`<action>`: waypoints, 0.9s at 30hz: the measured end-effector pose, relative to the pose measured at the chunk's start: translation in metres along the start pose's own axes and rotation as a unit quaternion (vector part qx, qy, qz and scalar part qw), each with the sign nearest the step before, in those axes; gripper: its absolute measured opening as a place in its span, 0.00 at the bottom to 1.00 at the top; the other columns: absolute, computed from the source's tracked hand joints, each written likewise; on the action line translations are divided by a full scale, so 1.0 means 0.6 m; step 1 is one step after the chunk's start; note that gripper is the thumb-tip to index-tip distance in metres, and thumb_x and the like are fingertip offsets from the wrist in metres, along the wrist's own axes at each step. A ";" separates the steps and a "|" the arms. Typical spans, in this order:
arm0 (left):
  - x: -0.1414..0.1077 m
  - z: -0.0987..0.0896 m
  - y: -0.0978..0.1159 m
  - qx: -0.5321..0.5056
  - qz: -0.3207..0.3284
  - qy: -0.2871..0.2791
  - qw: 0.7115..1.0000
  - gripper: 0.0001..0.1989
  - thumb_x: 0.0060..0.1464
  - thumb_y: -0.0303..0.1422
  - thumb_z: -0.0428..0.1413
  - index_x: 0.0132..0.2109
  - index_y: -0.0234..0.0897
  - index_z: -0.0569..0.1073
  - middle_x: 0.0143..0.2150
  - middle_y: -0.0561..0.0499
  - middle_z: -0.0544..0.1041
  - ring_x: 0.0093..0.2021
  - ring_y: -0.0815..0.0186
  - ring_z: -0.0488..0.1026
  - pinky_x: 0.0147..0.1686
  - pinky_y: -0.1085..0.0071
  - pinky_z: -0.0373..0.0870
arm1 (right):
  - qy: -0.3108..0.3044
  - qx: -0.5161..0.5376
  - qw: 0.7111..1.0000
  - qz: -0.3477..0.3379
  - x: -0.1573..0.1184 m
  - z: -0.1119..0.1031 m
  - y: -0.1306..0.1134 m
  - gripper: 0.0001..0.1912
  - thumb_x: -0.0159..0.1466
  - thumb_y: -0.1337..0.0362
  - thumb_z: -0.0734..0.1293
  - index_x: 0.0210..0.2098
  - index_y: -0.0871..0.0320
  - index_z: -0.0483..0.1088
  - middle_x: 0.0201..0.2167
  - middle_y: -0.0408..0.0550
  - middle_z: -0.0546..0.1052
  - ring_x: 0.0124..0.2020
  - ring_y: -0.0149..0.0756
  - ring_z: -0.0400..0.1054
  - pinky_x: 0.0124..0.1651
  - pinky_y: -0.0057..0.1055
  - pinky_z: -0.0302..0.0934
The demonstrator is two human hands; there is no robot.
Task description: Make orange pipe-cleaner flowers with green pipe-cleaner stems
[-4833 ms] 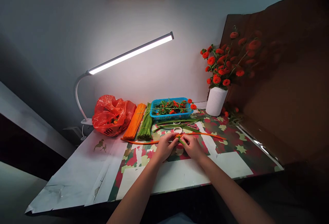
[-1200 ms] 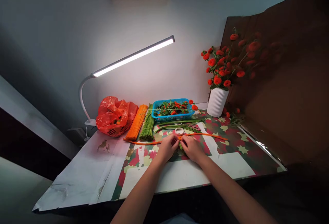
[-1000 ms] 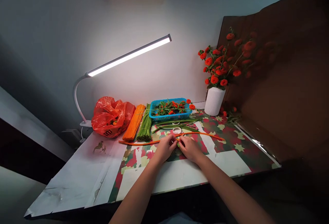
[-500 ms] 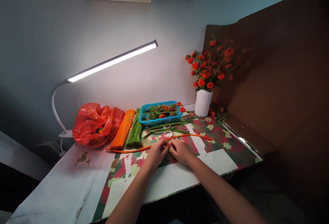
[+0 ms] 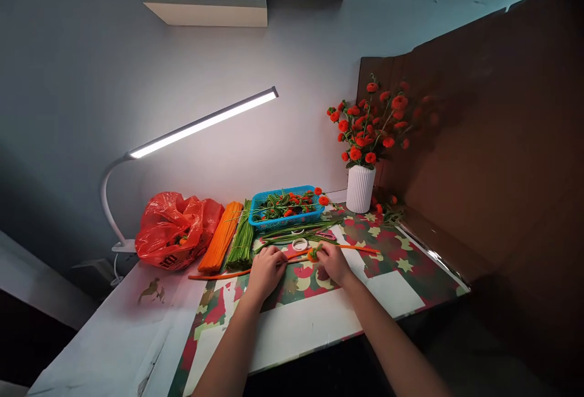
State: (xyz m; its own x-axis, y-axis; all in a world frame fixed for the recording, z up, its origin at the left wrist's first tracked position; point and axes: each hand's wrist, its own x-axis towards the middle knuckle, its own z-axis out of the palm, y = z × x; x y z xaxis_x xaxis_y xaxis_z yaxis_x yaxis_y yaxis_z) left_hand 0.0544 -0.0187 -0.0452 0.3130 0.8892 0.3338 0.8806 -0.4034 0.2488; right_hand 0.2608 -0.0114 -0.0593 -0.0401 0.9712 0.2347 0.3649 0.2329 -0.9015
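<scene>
My right hand is closed, its fingertips pinching a small orange and green pipe-cleaner flower just above the table. To the left, my left hand has its fingers bent and closed at an orange pipe cleaner, which spans the gap between the hands; the exact grip is partly hidden. A long orange length extends past both hands, to the left and to the right. Just behind the hands lies a white roll of tape, with loose green stems beyond it.
A blue basket holds green leaves and orange flowers. Left of it lie a green bundle, an orange bundle and a red plastic bag. A white vase of flowers stands back right, beside a cardboard panel. A lamp hangs above.
My hands have drawn apart, the left going left and the right going right. The orange and green flower now shows at my right fingertips. The view has tilted slightly upward.
</scene>
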 end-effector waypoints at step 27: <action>0.149 -0.002 -0.003 -0.155 0.073 -0.029 0.985 0.09 0.53 0.33 0.51 0.31 0.36 0.74 0.36 0.47 0.74 0.38 0.63 0.70 0.39 0.69 0.65 | -0.146 -0.197 0.967 -0.072 -0.023 0.005 -0.027 0.08 0.54 0.71 0.60 0.20 0.58 0.60 0.18 0.38 0.65 0.23 0.28 0.54 0.33 0.26 0.45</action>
State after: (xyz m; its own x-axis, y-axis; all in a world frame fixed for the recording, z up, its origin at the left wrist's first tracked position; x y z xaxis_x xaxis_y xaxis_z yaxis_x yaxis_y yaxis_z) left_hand 0.0805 0.0614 -0.0150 0.4564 0.8234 0.3372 0.6763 -0.5673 0.4699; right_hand 0.2528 -0.0283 -0.0488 -0.3572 0.9158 0.1834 0.6590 0.3863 -0.6454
